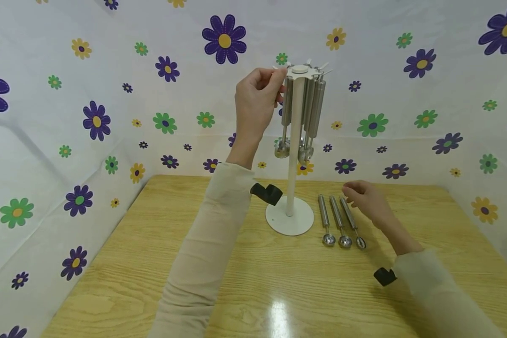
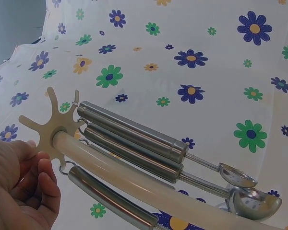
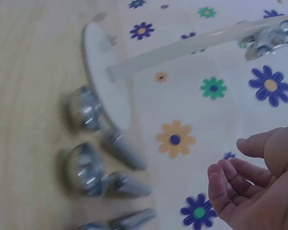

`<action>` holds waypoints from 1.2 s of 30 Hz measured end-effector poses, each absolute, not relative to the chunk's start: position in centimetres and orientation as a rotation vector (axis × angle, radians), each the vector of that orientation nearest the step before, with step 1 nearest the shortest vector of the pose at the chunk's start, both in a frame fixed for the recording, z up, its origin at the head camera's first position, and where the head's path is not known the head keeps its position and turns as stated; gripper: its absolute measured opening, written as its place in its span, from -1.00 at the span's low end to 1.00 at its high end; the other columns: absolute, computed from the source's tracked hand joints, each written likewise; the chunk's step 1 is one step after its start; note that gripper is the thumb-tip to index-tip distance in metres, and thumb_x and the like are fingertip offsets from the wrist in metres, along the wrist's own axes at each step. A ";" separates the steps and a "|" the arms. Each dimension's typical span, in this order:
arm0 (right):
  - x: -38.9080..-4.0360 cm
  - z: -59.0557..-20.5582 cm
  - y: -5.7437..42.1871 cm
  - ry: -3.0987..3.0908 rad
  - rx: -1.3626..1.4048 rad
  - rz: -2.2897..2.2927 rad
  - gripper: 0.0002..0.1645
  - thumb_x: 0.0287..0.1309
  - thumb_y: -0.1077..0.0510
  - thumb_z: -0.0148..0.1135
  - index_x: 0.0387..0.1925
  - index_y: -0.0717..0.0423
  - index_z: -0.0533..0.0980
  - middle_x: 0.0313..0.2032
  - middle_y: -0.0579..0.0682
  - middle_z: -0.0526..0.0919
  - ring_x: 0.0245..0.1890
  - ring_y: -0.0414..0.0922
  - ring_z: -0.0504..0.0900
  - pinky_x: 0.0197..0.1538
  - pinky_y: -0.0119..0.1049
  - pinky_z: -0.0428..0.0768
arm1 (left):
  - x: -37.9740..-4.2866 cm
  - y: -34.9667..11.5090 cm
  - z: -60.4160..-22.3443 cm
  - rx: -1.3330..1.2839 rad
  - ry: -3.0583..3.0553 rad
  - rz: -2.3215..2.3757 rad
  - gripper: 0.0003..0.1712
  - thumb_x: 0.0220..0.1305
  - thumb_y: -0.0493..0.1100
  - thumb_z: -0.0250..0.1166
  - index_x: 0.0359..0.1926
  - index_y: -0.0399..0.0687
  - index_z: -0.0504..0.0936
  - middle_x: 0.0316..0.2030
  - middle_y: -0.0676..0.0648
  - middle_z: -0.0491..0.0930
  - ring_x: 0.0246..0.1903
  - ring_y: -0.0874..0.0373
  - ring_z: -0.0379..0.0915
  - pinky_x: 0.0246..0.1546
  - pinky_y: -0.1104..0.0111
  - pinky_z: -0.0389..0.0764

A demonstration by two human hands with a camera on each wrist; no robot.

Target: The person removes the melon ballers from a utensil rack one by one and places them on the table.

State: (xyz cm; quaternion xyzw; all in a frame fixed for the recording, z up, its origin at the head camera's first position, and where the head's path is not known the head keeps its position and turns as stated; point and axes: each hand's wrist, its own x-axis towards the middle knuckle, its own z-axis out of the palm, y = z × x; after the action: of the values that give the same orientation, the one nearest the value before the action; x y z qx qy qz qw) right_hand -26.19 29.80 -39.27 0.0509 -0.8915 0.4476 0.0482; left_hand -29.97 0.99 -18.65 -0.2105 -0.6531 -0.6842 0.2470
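A white utensil stand (image 1: 293, 150) rises from a round base, with a hooked plate (image 1: 303, 71) at its top. Several steel scoops (image 1: 315, 110) hang from the hooks by rings on their handles. My left hand (image 1: 258, 94) pinches one arm of the plate between thumb and fingers; the left wrist view shows the grip beside a hanging scoop handle (image 2: 110, 196). On the table lie three more steel tools side by side, among them a middle scoop (image 1: 340, 220) and a right-hand tool (image 1: 353, 223). Loosely bent and holding nothing, my right hand (image 1: 369, 202) hovers by the right-hand tool's handle end.
The wooden table (image 1: 173, 244) runs back to a white cloth backdrop (image 1: 253, 28) printed with flowers, which also covers both sides. A black wrist mount (image 1: 267, 193) sits on the left cuff, another black mount (image 1: 384, 277) on the right.
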 end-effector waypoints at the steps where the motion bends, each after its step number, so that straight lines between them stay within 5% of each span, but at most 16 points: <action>1: -26.2 -38.6 29.5 -2.693 0.173 1.383 -0.41 0.59 -0.04 0.05 0.27 0.42 0.46 0.03 0.35 0.64 -0.12 0.07 0.67 -0.17 -0.39 0.66 | -30.0 1.0 -18.7 -0.574 -1.781 -1.866 -0.78 0.50 -0.19 0.28 -0.10 -0.32 0.66 -0.43 -0.08 0.61 -0.49 0.14 0.49 -0.36 0.46 0.59; 6: -26.4 -35.2 28.0 -2.545 0.254 1.448 -0.47 0.56 -0.01 0.10 0.20 0.40 0.53 -0.19 -0.03 0.68 -0.27 -0.26 0.64 -0.19 -0.47 0.65 | -29.9 0.9 -18.6 -0.580 -1.777 -1.869 -0.78 0.51 -0.19 0.28 -0.10 -0.33 0.66 -0.43 -0.08 0.61 -0.48 0.11 0.49 -0.36 0.46 0.59; 11: -26.1 -31.7 26.3 -2.439 0.304 1.496 -0.48 0.54 -0.03 0.14 0.19 0.33 0.55 -0.22 -0.16 0.68 -0.24 -0.23 0.66 -0.15 -0.48 0.64 | -29.9 0.9 -18.7 -0.574 -1.777 -1.877 -0.78 0.50 -0.19 0.28 -0.10 -0.32 0.67 -0.44 -0.07 0.61 -0.46 0.02 0.50 -0.37 0.46 0.59; 24: -25.8 -24.0 23.2 -2.199 0.473 1.595 -0.59 0.51 0.01 0.19 0.17 0.19 0.59 -0.08 0.03 0.70 -0.05 -0.07 0.67 0.06 -0.46 0.61 | -30.0 1.0 -18.6 -0.573 -1.781 -1.878 -0.78 0.50 -0.19 0.28 -0.08 -0.32 0.66 -0.42 -0.09 0.62 -0.49 0.13 0.49 -0.35 0.45 0.59; 36: -26.5 -22.3 20.4 -2.035 0.510 1.770 -0.63 0.44 0.13 0.28 0.16 0.26 0.59 -0.04 0.08 0.69 -0.07 -0.03 0.67 0.07 -0.41 0.61 | -29.8 0.9 -18.6 -0.560 -1.784 -1.893 -0.77 0.50 -0.18 0.28 -0.08 -0.32 0.66 -0.44 -0.07 0.61 -0.49 0.13 0.51 -0.36 0.45 0.61</action>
State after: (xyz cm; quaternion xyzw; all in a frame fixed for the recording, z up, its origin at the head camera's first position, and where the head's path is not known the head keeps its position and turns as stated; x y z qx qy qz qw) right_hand -26.49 20.41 -22.27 0.1822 -0.7269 0.6321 0.1969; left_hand -29.85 0.93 -18.58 -0.2044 -0.6513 -0.6910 0.2379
